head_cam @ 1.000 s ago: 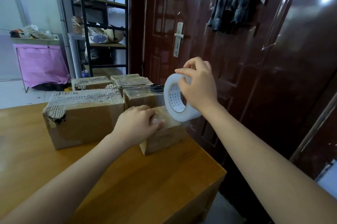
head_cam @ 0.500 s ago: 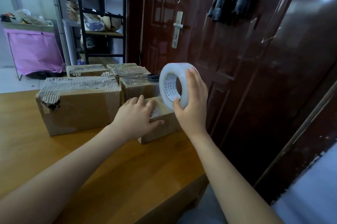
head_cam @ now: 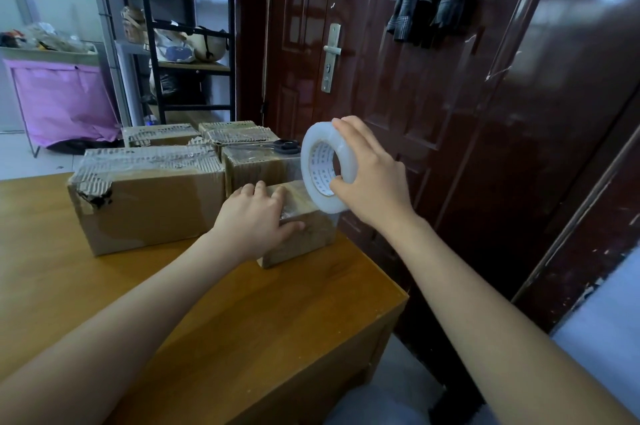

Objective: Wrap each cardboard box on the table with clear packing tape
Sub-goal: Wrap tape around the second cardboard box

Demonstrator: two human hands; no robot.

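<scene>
Step in hand: I am running clear tape over the small box (head_cam: pixel 298 224) at the table's right edge; a strip looks already laid on its top, shiny under my fingers.
Left hand (head_cam: pixel 254 218): pressed flat on the small box, fingers fairly straight over its top and thumb down the near face, pinning box and tape in place.
Right hand (head_cam: pixel 372 175): grasping the tape roll (head_cam: pixel 327 165), fingers curled over its outer rim and thumb at the core, the roll on edge just above the box's far right corner.
Tape: a short clear stretch seems to run from the roll down to the box's right end; where exactly it sticks I cannot tell.
Next move, as I judge it: carry the roll down over the right end and under, keeping the strip taut, while my left hand keeps the box from sliding off the table (head_cam: pixel 207 320).
Risk: the box sits close to the edge and is light; a hard pull could drag it.
Other boxes: a large box (head_cam: pixel 149 203) just left, a medium box (head_cam: pixel 259 168) behind, two more at the back; all are closed, so I cannot see any contents.
Scissors (head_cam: pixel 284 146): lying on the medium box, within reach for cutting.
</scene>
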